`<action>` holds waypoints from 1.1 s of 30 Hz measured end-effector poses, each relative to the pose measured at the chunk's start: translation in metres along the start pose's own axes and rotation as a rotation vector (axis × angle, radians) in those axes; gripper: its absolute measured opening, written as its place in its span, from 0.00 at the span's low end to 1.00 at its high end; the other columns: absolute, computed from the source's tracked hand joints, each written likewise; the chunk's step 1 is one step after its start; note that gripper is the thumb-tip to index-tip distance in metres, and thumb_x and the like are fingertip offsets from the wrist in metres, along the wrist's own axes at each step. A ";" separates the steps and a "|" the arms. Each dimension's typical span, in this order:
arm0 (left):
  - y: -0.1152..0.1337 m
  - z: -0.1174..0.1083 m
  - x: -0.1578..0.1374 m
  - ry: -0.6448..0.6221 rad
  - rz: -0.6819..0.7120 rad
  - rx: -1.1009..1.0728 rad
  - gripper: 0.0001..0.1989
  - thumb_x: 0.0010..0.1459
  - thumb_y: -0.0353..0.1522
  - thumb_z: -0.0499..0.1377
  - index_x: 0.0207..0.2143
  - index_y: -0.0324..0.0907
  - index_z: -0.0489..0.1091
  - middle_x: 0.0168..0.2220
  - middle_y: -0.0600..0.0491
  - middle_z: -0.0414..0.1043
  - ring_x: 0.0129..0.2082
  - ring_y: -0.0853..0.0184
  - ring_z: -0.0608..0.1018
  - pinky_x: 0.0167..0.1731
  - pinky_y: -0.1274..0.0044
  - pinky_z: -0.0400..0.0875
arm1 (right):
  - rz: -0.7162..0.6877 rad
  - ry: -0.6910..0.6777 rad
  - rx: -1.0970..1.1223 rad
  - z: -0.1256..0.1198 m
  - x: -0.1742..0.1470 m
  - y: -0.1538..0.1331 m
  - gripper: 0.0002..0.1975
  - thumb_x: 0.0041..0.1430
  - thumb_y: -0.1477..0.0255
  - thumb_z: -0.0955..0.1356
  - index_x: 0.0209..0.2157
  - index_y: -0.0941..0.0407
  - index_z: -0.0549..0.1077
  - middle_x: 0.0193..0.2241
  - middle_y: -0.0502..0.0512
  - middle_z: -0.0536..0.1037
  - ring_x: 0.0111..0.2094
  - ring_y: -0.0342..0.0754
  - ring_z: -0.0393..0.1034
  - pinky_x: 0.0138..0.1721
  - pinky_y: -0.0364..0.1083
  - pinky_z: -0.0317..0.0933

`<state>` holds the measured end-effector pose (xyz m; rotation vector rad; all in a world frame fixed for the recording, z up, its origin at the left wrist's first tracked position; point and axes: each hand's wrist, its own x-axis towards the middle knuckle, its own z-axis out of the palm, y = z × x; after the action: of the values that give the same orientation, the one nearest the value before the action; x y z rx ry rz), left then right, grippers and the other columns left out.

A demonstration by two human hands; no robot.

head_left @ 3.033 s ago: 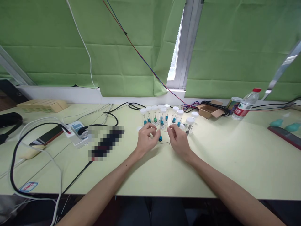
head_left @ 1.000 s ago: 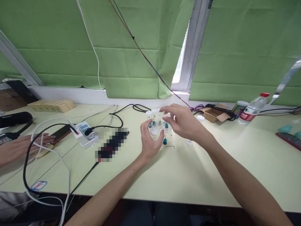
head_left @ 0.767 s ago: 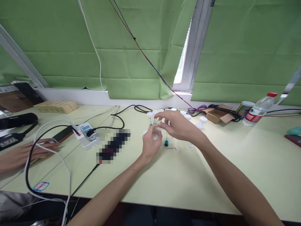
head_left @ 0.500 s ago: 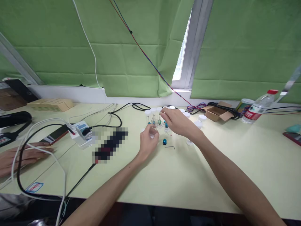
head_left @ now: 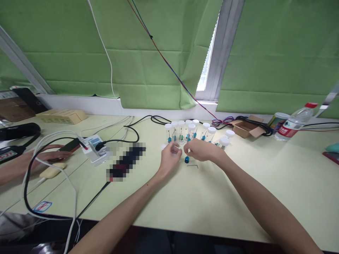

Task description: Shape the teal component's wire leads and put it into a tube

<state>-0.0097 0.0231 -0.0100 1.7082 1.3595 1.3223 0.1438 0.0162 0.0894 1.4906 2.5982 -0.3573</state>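
Observation:
My left hand [head_left: 171, 157] is curled around a clear plastic vial [head_left: 175, 145], partly covered by the fingers. My right hand [head_left: 202, 149] faces it from the right, thumb and fingertips pinched together just above a small blue round part [head_left: 186, 159] standing on the table. Whatever lies between those fingertips is hidden. In front of the blue part is a thin L-shaped hex key [head_left: 192, 165]. Behind both hands stand several clear vials [head_left: 181, 132] with white caps, holding blue or green parts with thin wires. A white-capped vial [head_left: 224, 141] is beside my right wrist.
At the left, another person's hand [head_left: 39, 160] is among cables near a white power strip [head_left: 95, 150]. A pale rounded object [head_left: 53, 170] lies below it. An open cardboard box [head_left: 246, 129] and a water bottle [head_left: 293, 123] stand at the back right.
My right hand has come down from above the vials to just over the small blue part. My left hand stays round its vial. The other person's hand has moved up, exposing the pale object.

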 end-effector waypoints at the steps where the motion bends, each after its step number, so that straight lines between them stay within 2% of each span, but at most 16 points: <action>1: 0.000 0.000 0.000 -0.006 -0.006 -0.009 0.07 0.50 0.31 0.58 0.34 0.42 0.68 0.25 0.55 0.72 0.27 0.67 0.74 0.30 0.76 0.68 | -0.006 0.004 -0.006 0.001 0.002 0.002 0.10 0.59 0.80 0.63 0.34 0.57 0.75 0.36 0.59 0.76 0.34 0.48 0.70 0.25 0.41 0.51; 7: 0.000 0.001 -0.002 -0.056 -0.029 -0.039 0.08 0.50 0.32 0.59 0.35 0.42 0.68 0.25 0.55 0.72 0.28 0.67 0.75 0.30 0.77 0.67 | -0.034 0.045 0.032 0.007 0.010 0.011 0.12 0.55 0.84 0.63 0.35 0.58 0.76 0.34 0.59 0.77 0.32 0.47 0.71 0.26 0.41 0.52; 11: -0.002 0.002 -0.002 -0.114 -0.055 -0.066 0.09 0.51 0.32 0.58 0.37 0.43 0.68 0.27 0.55 0.73 0.28 0.67 0.75 0.31 0.76 0.67 | -0.065 0.012 0.137 0.007 0.010 0.013 0.12 0.54 0.84 0.62 0.35 0.59 0.75 0.32 0.58 0.77 0.28 0.46 0.71 0.25 0.40 0.55; 17: -0.001 0.001 -0.003 -0.138 -0.063 -0.069 0.09 0.51 0.32 0.58 0.37 0.44 0.67 0.25 0.56 0.72 0.26 0.68 0.73 0.30 0.77 0.66 | -0.082 0.001 0.301 0.005 0.009 0.012 0.08 0.50 0.84 0.63 0.26 0.59 0.70 0.27 0.56 0.76 0.24 0.45 0.71 0.24 0.41 0.58; 22: 0.002 0.001 -0.003 -0.147 -0.062 -0.065 0.09 0.52 0.34 0.58 0.37 0.43 0.66 0.24 0.56 0.71 0.24 0.68 0.72 0.27 0.77 0.64 | -0.121 0.005 0.406 0.001 0.006 0.013 0.07 0.49 0.83 0.63 0.23 0.58 0.68 0.21 0.52 0.75 0.23 0.45 0.72 0.25 0.41 0.60; 29: 0.001 0.002 -0.003 -0.137 -0.064 -0.031 0.10 0.52 0.34 0.58 0.37 0.43 0.67 0.25 0.56 0.71 0.24 0.68 0.73 0.30 0.76 0.66 | -0.164 0.155 0.473 -0.015 -0.013 0.018 0.06 0.50 0.81 0.64 0.24 0.57 0.69 0.21 0.51 0.76 0.22 0.44 0.72 0.24 0.41 0.61; 33: 0.002 0.002 -0.003 -0.140 -0.065 -0.041 0.09 0.51 0.33 0.58 0.36 0.42 0.67 0.24 0.57 0.70 0.24 0.68 0.73 0.29 0.75 0.66 | -0.144 0.336 0.564 -0.030 -0.030 0.019 0.05 0.54 0.78 0.65 0.26 0.58 0.71 0.22 0.52 0.77 0.22 0.44 0.72 0.23 0.41 0.62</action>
<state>-0.0068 0.0199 -0.0098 1.6812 1.2882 1.1643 0.1759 0.0087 0.1227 1.6321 3.0469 -1.0086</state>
